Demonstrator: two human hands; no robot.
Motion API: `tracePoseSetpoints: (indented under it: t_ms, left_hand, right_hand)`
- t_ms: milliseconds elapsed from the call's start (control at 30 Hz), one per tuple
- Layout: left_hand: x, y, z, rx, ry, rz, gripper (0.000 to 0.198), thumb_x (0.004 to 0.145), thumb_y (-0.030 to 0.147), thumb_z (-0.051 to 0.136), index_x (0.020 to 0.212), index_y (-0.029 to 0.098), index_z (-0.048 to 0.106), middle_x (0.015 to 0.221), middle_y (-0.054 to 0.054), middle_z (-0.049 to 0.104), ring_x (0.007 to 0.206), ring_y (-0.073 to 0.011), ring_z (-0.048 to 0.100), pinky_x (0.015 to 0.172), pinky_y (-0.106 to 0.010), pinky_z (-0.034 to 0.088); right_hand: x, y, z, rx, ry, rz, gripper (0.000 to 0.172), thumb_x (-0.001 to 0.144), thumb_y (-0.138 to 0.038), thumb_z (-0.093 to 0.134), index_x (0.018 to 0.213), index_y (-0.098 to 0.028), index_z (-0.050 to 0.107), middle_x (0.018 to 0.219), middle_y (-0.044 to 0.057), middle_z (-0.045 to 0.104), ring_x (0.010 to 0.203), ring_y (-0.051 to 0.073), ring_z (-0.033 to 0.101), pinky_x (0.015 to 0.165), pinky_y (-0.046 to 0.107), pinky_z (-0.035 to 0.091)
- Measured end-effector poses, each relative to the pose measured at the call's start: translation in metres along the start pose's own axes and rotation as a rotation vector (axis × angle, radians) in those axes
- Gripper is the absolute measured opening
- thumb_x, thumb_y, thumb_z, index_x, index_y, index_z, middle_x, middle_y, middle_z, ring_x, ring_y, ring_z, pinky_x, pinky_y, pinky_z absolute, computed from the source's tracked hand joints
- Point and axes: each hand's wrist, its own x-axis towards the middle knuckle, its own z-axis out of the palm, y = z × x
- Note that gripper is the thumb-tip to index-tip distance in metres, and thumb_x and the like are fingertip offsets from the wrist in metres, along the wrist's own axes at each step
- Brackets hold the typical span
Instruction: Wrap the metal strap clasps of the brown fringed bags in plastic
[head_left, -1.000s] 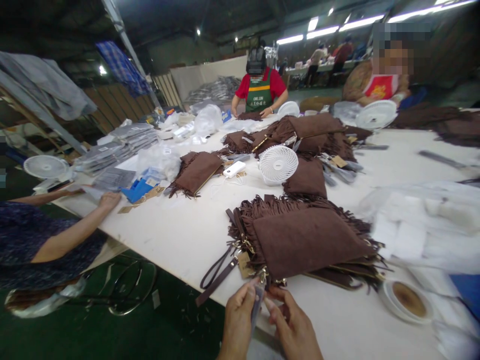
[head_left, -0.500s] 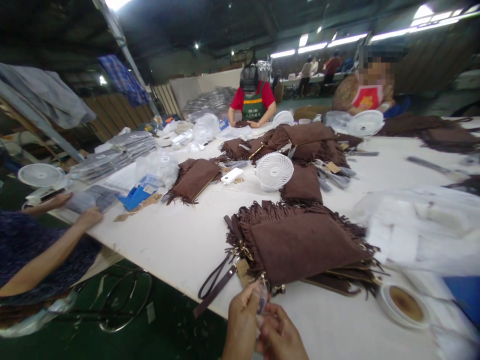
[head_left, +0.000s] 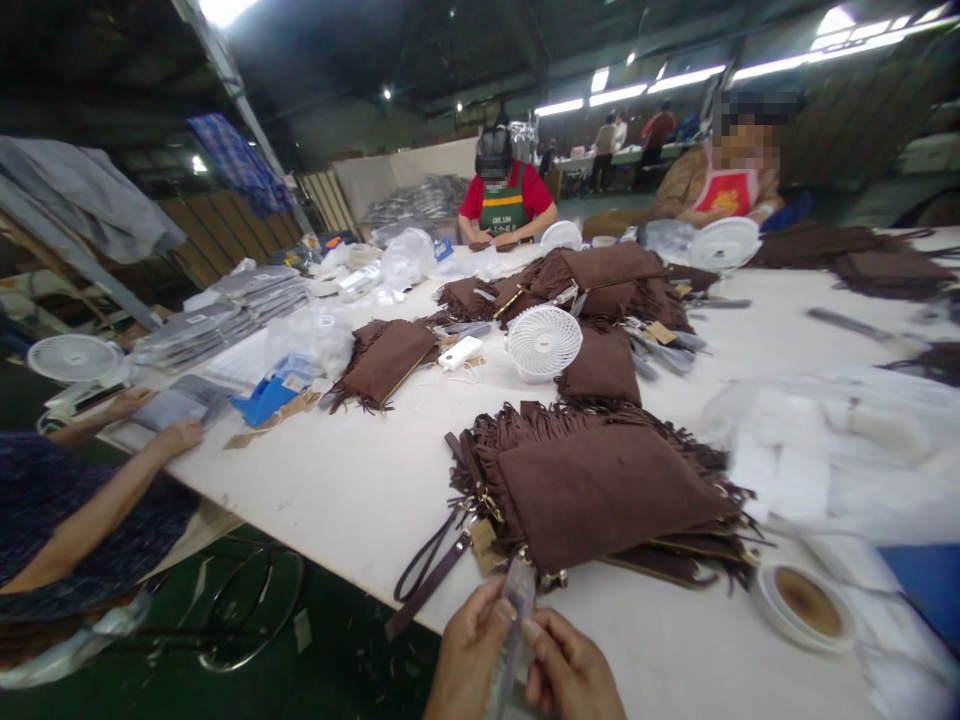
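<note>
Left hand is pinching a clear plastic sleeve just below the brown fringed pouch; right hand looks clamped on its edge too. Sleeve-handling step, so next calls for steady grip.

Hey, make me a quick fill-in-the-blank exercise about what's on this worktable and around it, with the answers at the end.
1. The sleeve between the left hand and right hand is clear ____.
2. The fringed pouch nearest the hands is dark ____.
3. In the picture, the small white device lies to the ____ of the nearest fan.
4. The green apron is worn over a ____ shirt.

Missing words: plastic; brown; left; red.
</note>
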Motion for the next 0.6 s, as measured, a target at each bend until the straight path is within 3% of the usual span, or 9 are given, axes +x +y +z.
tracePoseSetpoints:
  t_ms: [100,233,400,600]
  left_hand:
    - [-0.008,-0.021,-0.014,-0.020,-0.147,-0.065,0.052,0.071,0.055,0.069,0.102,0.013,0.067,0.087,-0.012,0.069,0.070,-0.0193,0.060,0.067,-0.030,0.047]
    - [-0.013,-0.035,-0.021,-0.063,-0.189,-0.147,0.048,0.070,0.057,0.068,0.087,0.013,0.068,0.067,-0.007,0.064,0.056,-0.0136,0.053,0.055,-0.025,0.039]
    - [-0.011,-0.024,-0.014,-0.064,-0.198,-0.115,0.048,0.073,0.057,0.065,0.084,0.011,0.070,0.068,-0.008,0.064,0.057,-0.0139,0.052,0.055,-0.025,0.036]
    - [-0.004,-0.022,-0.004,-0.107,-0.085,-0.106,0.047,0.076,0.054,0.064,0.092,0.011,0.070,0.067,-0.007,0.066,0.061,-0.0158,0.055,0.059,-0.026,0.039]
  right_hand:
    - [-0.004,-0.009,-0.005,-0.105,0.063,-0.095,0.048,0.082,-0.063,0.045,0.082,-0.019,0.064,0.051,-0.004,0.053,0.049,0.013,0.047,0.050,0.023,0.036]
    - [-0.004,-0.017,-0.007,-0.166,0.158,-0.168,0.048,0.082,-0.062,0.047,0.082,-0.020,0.068,0.064,-0.001,0.059,0.059,0.015,0.052,0.054,0.022,0.039]
    - [0.000,-0.016,-0.006,-0.143,0.173,-0.125,0.051,0.081,-0.064,0.046,0.089,-0.019,0.069,0.061,-0.002,0.057,0.055,0.015,0.049,0.051,0.023,0.039]
    - [-0.001,-0.024,-0.007,-0.144,0.223,-0.142,0.046,0.082,-0.059,0.050,0.095,-0.019,0.070,0.066,0.000,0.062,0.061,0.017,0.056,0.057,0.024,0.044]
